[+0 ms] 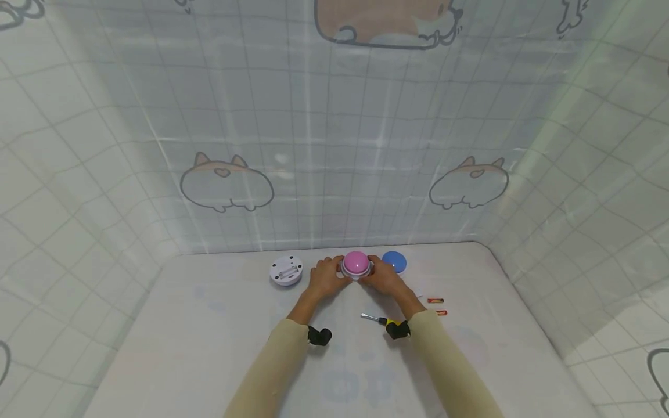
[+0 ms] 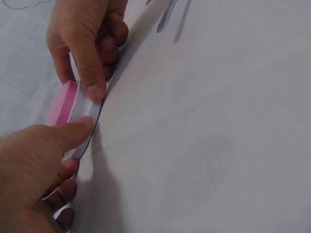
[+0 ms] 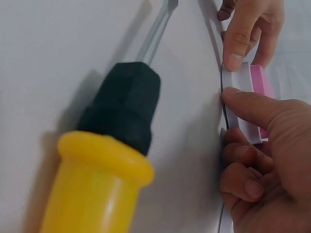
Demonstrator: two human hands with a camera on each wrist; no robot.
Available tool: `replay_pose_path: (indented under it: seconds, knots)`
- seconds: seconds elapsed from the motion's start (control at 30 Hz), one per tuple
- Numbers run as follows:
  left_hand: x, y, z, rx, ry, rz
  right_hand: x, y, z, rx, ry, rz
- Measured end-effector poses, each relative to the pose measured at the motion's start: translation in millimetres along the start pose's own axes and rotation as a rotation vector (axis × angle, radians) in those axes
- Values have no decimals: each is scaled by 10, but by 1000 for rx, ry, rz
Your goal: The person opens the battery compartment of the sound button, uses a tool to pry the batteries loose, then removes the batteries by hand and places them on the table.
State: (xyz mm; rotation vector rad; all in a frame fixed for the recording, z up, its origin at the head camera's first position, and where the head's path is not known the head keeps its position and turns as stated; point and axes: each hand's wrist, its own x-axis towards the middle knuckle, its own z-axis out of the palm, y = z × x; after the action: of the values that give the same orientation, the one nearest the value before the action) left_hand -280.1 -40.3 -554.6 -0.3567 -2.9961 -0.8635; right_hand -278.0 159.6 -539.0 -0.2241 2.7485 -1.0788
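A round push button with a pink dome and a white base sits at the back middle of the table, dome up. My left hand grips its left side, the thumb pressed along the white rim and the other fingers curled around the side. From the right, my right hand holds the same base, its thumb on the front of the rim. In both wrist views the two thumbs lie close together, and the dark-edged underside is right at the tabletop.
Left of the hands lies a white round base showing a battery slot. A blue dome is behind my right hand. Two small red batteries lie to the right. A yellow-and-black screwdriver rests beneath my right wrist. Patterned curtains enclose the table.
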Motion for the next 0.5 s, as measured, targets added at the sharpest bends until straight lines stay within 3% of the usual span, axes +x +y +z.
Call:
replay_pose_path:
  seconds: [0.5]
  knots:
    - [-191,-62,-74,-62,-29,28,-127,-27,-46,41,-78,-40]
